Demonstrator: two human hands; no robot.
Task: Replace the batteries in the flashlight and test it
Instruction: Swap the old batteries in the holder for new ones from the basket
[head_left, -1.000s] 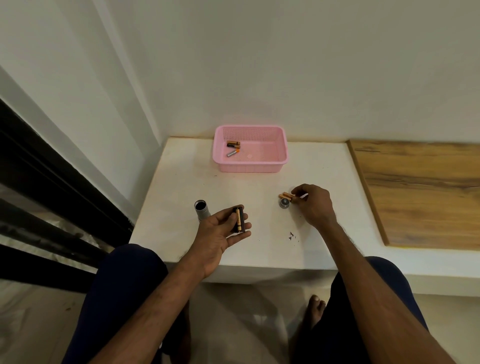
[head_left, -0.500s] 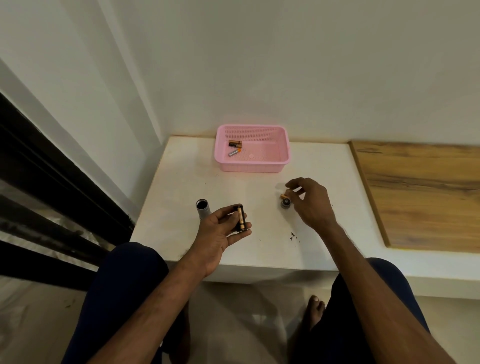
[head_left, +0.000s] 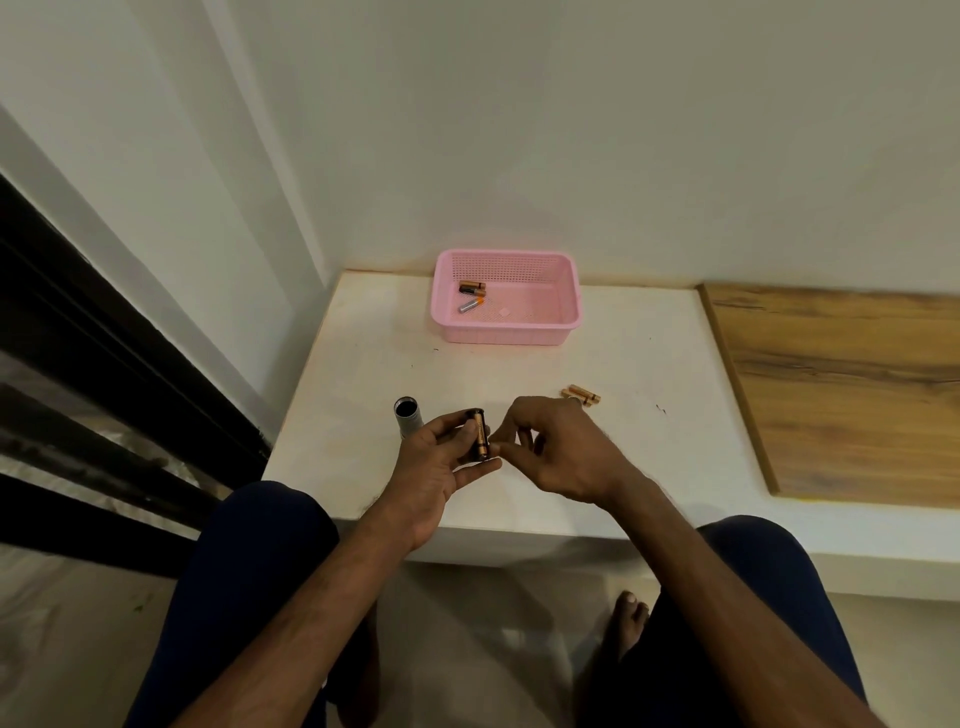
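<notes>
**Black holder, one battery seated**

Black plastic battery holder (head_left: 478, 435), light and rigid, sits pinched in the left hand (head_left: 441, 467); grip its sides, not the contacts. Right hand (head_left: 556, 447) pinches at its edge, contents unclear. Beyond: gray flashlight tube (head_left: 408, 415), spare batteries (head_left: 583, 396), pink mesh basket (head_left: 506, 296).

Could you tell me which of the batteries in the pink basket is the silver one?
It is the nearer battery, silver with an orange tip; the other battery, closer to the basket's back wall, is black and copper.
</notes>
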